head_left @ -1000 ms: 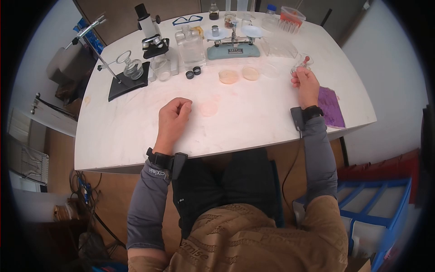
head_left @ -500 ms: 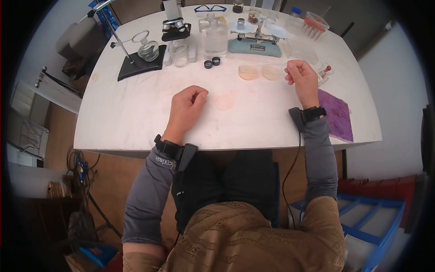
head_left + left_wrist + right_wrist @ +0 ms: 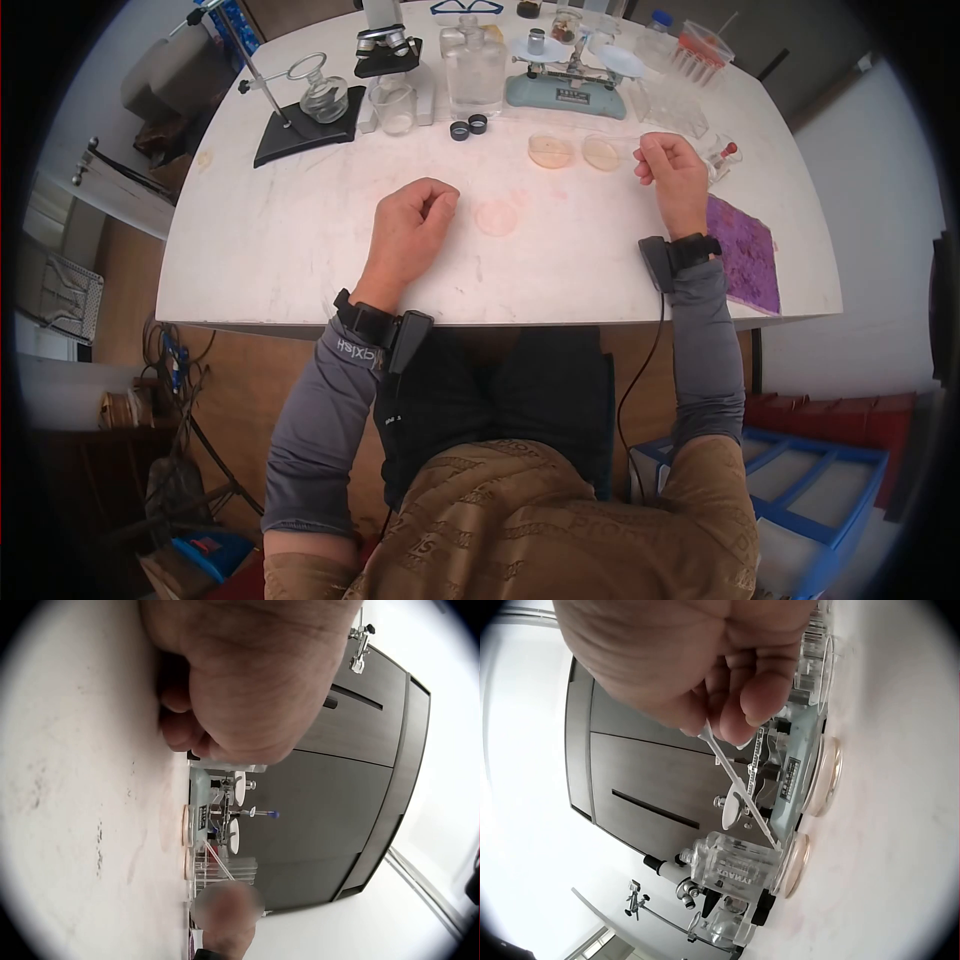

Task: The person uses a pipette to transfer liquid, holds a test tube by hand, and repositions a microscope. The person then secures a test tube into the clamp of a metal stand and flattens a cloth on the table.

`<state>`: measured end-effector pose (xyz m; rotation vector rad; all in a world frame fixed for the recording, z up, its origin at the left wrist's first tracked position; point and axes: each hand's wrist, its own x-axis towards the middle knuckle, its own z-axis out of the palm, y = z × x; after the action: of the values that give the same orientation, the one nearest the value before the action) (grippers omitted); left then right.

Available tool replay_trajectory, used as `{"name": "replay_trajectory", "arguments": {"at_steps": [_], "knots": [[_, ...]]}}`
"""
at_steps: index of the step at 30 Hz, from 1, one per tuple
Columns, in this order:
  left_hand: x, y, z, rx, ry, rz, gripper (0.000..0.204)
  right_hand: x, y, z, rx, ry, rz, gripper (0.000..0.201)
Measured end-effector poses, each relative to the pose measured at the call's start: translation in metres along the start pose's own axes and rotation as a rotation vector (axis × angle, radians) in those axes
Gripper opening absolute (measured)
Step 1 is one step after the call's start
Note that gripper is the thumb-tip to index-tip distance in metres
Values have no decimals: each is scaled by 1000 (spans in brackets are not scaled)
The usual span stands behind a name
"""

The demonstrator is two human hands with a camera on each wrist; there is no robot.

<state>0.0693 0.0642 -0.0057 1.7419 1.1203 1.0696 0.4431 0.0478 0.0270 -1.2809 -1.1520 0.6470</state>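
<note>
My right hand (image 3: 672,165) pinches a thin white plastic stick (image 3: 739,784) between thumb and fingers. The stick slants from the fingertips toward two shallow round dishes of pale amber material, and its far end overlaps the rim of the left dish (image 3: 795,866) in the right wrist view. Closer to that hand is the other dish (image 3: 601,153). My left hand (image 3: 410,228) rests on the white table with its fingers loosely curled and nothing visible in it. Beside it is a faint pink round mark (image 3: 496,218) on the tabletop.
Behind the dishes stand a teal balance (image 3: 565,95), a clear bottle (image 3: 474,80), two black caps (image 3: 468,128), a beaker (image 3: 395,108) and a microscope (image 3: 385,45). A ring stand (image 3: 310,130) is at left. Right: a red-bulbed dropper (image 3: 728,150) in glassware and a purple sheet (image 3: 740,255).
My right hand has moved left, away from the red-bulbed dropper and toward the dishes, with the stick in its fingers. The left hand has stayed about where it was; the head view has shifted.
</note>
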Motion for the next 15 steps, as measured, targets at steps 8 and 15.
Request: {"name": "replay_trajectory", "arguments": {"at_steps": [8,15], "knots": [[0,-2,0,9,-17,0,20,0,5,0,24,-20,11,19],[-1,5,1,-20,14,-49,18,-2,3,1,36,-20,18,21]]}}
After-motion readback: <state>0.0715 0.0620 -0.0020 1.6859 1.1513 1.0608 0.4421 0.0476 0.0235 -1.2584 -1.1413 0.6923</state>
